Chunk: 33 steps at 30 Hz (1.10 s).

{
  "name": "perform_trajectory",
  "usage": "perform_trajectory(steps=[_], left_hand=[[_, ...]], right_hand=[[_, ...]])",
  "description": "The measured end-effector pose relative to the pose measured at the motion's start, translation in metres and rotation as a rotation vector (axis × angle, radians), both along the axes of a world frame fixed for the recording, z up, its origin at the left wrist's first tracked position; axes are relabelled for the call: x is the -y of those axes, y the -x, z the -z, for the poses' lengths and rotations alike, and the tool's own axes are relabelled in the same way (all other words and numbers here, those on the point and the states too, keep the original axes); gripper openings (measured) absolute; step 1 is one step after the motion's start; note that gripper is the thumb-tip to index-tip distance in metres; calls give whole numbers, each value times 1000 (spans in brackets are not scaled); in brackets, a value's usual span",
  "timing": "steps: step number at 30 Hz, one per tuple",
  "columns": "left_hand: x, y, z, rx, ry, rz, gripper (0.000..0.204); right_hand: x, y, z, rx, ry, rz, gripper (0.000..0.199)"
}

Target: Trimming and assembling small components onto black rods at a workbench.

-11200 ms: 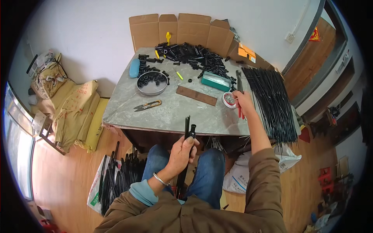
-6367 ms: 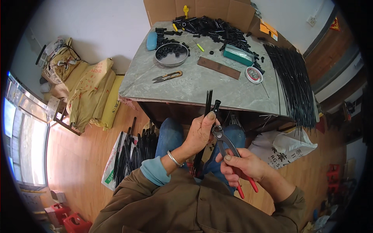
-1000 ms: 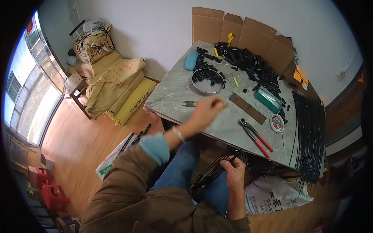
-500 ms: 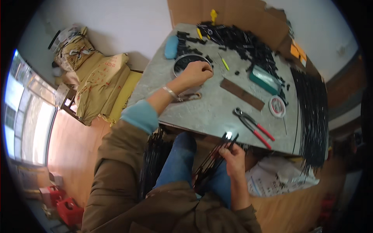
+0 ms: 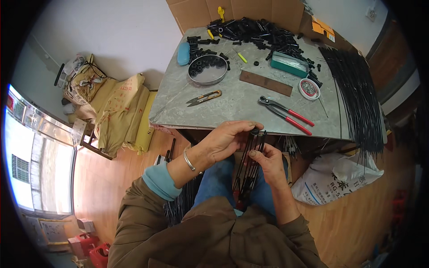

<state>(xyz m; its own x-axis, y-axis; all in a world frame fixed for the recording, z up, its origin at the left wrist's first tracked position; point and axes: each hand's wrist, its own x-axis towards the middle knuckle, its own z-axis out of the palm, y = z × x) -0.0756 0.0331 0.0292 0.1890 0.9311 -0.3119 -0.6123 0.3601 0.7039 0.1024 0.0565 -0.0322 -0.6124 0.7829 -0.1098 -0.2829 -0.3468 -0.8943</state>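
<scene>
Both hands, left (image 5: 225, 139) and right (image 5: 268, 161), pinching black rods (image 5: 248, 167) over lap; pliers (image 5: 286, 115) on counter (image 5: 241, 100) beyond.

Brown cardboard boxes (image 5: 250, 10) behind table, white printed sack (image 5: 333, 181) on floor

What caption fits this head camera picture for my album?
Left hand and right hand hold a bundle of thin black rods below a grey table with red-handled pliers.
</scene>
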Motion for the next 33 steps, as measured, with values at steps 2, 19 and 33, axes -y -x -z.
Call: perform_trajectory(steps=[2,19,33], left_hand=[[3,-5,-1,-12,5,-11,28],[1,-29,-4,-14,-25,-88,11],[0,-24,-7,-85,-59,-59,17]], right_hand=[[3,-4,-1,16,1,0,13],[4,-19,1,-3,-23,11,14],[5,-18,-1,-8,-32,9,15]])
